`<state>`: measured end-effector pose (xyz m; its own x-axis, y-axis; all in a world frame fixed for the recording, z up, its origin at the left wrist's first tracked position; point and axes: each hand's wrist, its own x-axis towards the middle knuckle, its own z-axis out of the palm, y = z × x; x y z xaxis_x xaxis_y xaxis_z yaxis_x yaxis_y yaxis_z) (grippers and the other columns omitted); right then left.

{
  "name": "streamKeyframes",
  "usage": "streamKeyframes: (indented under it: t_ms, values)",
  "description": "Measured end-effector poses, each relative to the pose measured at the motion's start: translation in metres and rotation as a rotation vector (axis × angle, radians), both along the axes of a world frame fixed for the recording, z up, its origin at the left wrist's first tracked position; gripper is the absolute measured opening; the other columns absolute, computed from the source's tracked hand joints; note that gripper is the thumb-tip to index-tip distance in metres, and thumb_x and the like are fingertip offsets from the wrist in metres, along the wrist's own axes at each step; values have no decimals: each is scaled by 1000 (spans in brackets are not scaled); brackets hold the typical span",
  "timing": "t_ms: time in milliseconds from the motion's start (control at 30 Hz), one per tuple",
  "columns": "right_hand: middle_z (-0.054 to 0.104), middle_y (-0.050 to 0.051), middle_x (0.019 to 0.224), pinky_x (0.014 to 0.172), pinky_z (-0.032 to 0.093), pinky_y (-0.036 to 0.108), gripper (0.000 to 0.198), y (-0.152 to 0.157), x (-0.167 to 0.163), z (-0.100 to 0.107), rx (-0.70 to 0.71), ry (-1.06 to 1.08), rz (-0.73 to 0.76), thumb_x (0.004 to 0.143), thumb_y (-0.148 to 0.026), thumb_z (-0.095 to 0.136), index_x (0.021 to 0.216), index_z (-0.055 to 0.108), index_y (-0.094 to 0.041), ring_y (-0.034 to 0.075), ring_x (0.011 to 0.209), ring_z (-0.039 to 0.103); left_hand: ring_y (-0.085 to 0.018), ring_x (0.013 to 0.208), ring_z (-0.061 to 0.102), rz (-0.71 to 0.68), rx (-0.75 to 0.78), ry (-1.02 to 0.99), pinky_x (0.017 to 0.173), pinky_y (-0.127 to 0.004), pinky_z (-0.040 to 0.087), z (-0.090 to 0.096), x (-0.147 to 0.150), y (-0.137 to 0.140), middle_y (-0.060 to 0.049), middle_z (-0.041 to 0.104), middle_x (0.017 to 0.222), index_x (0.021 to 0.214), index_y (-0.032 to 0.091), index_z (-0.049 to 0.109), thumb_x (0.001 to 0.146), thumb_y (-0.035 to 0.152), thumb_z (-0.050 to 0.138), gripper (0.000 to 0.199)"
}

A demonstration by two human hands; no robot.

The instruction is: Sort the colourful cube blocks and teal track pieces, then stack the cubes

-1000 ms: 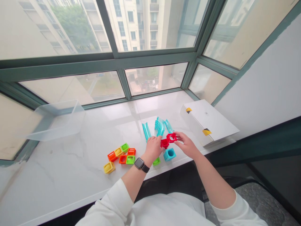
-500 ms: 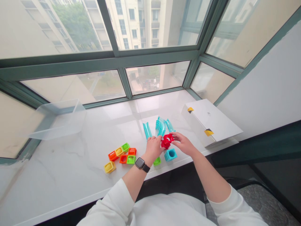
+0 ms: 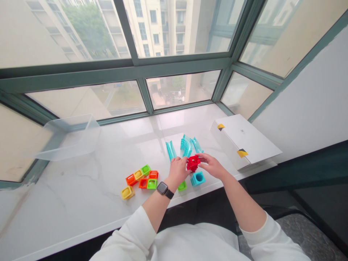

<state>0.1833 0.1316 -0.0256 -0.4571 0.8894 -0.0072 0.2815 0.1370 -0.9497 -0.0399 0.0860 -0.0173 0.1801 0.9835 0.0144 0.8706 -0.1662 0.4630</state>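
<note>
Between my two hands are red toy pieces, stacked close together just above the counter. My left hand, with a watch on its wrist, grips them from the left. On the other side, the fingers of my right hand hold their right edge. Right below them sits a blue hollow cube with a round hole. A green block lies beside my left wrist, partly hidden. Behind the hands are a straight clear teal track, a curved one and a shorter piece.
Several orange, yellow and green blocks lie left of my watch, with a yellow block slightly apart. A clear plastic bin stands far left. At right is a white box with yellow-black tabs. Windows border the white counter.
The upper red piece, tilted and offset before, now sits lower and more squarely on the red part beneath it. Both hands stay nearly in place.
</note>
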Motion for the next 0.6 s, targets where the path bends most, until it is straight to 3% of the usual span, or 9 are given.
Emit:
streamKeyframes:
  t_ms: [600]
  values:
    - [70, 5, 135, 110, 56, 48, 45, -1, -2, -1, 28, -45, 28, 88, -28, 73, 133, 68, -30, 25, 118, 72, -29, 107, 63, 9, 10, 5, 96, -43, 40, -3, 0, 0, -6, 78, 105, 112, 25, 66, 84, 40, 81, 35]
